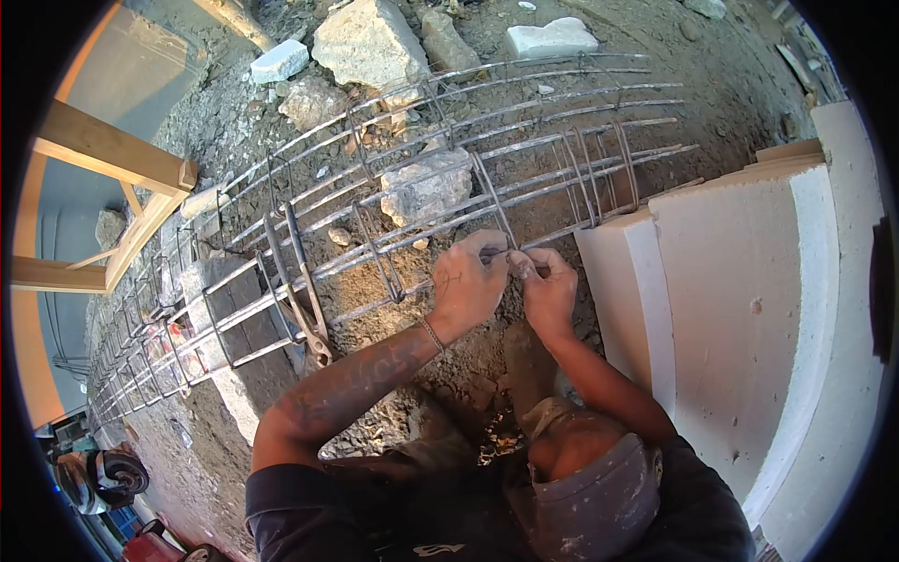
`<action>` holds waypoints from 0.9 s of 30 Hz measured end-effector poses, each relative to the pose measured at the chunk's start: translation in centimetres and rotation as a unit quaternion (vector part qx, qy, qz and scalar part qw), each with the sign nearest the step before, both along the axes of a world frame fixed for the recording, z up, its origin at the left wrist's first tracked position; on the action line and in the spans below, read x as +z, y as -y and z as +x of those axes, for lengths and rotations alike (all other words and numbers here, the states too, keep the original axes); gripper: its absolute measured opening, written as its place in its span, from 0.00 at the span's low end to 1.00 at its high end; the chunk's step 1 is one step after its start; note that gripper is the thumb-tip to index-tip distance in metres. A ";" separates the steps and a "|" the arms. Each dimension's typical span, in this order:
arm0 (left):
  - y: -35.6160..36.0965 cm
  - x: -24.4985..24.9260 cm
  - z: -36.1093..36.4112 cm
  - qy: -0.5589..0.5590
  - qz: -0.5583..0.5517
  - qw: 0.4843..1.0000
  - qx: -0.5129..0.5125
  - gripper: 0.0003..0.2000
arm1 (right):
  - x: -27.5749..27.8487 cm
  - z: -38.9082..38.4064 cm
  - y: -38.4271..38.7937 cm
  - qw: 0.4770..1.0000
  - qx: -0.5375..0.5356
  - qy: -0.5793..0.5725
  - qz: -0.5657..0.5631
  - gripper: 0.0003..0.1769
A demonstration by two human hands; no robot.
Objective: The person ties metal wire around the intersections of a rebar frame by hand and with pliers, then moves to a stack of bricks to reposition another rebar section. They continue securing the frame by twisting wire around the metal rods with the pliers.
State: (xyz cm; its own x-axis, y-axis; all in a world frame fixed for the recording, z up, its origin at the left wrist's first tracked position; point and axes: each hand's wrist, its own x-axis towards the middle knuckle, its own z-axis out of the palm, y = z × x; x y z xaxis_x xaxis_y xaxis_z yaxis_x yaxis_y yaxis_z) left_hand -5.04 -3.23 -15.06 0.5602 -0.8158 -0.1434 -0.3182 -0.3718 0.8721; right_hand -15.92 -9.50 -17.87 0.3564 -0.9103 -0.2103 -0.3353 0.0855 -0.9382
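Note:
My left hand [471, 284] and my right hand [548, 292] meet at the near side of a long rebar cage [524, 198], fingers pinched together around the lower end of a steel stirrup [493, 199]. Whatever thin piece is between the fingertips is too small and hidden to name. The stirrup crosses the long bars at a slant. To the left, long-handled pincers [298, 286] hang over the cage's bars, jaws toward me. Several loose stirrups [599, 173] are bunched near the cage's right end.
Pale thick boards [721, 309] stand stacked close on my right. A large rock [370, 45] and white chunks [552, 39] lie beyond the cage. Another stone [426, 187] sits under the bars. At left are a wooden frame [112, 150] and a concrete block [229, 328].

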 end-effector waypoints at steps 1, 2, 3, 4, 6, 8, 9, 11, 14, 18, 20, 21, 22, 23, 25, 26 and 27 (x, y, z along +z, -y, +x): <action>-0.3 0.4 -0.3 0.064 -0.027 0.998 -0.007 0.09 | 0.1 0.0 0.0 1.000 0.010 -0.024 -0.008 0.11; -0.5 0.6 -0.4 0.064 -0.027 0.998 -0.007 0.09 | 0.1 0.0 0.0 1.000 0.010 -0.024 -0.008 0.11; -0.7 0.9 -0.5 0.114 -0.045 0.992 -0.029 0.09 | 0.0 -0.1 0.1 0.999 0.021 -0.023 -0.022 0.10; -0.8 1.0 -0.4 0.164 -0.063 0.983 -0.050 0.09 | 0.1 -0.2 0.2 0.999 0.033 -0.021 -0.036 0.10; -1.0 0.4 -0.3 0.219 -0.104 0.968 -0.068 0.10 | 1.3 -0.4 0.6 0.997 0.062 -0.044 -0.033 0.10; -1.0 -0.2 -0.1 0.272 -0.147 0.947 -0.086 0.11 | 1.8 -1.0 1.3 0.993 0.090 -0.067 -0.030 0.11; -1.0 -0.3 0.1 0.286 -0.166 0.939 -0.098 0.11 | 1.6 -1.8 1.8 0.987 0.149 -0.062 -0.028 0.12; -1.1 -0.9 0.1 0.296 -0.186 0.931 -0.106 0.12 | 2.2 -3.3 2.8 0.975 0.211 -0.061 -0.027 0.13; -1.0 -1.5 0.2 0.302 -0.196 0.927 -0.109 0.13 | 5.9 -4.8 4.5 0.938 0.283 -0.058 0.194 0.15; -1.1 -0.8 0.1 0.293 -0.200 0.927 -0.119 0.12 | 8.8 -4.0 6.6 0.891 0.222 0.185 0.351 0.18; -1.1 -0.5 0.2 0.295 -0.202 0.926 -0.122 0.11 | 9.0 -2.2 7.5 0.884 0.193 0.211 0.368 0.18; -1.1 -0.5 0.2 0.288 -0.198 0.928 -0.131 0.12 | 9.4 -1.3 7.1 0.885 0.197 0.211 0.366 0.18; -1.1 -0.4 0.2 0.283 -0.193 0.929 -0.139 0.12 | 9.9 -0.1 6.4 0.924 0.248 0.129 0.260 0.17; -1.1 -0.3 0.3 0.285 -0.194 0.929 -0.135 0.12 | 10.2 0.8 5.9 0.943 0.294 0.044 0.149 0.17; -0.9 0.2 0.7 0.228 -0.173 0.947 -0.143 0.07 | 9.5 2.2 6.1 0.939 0.331 0.001 0.093 0.13; -0.9 0.6 0.7 0.229 -0.173 0.948 -0.141 0.07 | 9.5 2.8 6.3 0.933 0.356 -0.034 0.048 0.11; -0.7 1.2 0.7 0.164 -0.125 0.972 -0.110 0.07 | 9.5 3.2 6.4 0.923 0.380 -0.069 0.003 0.09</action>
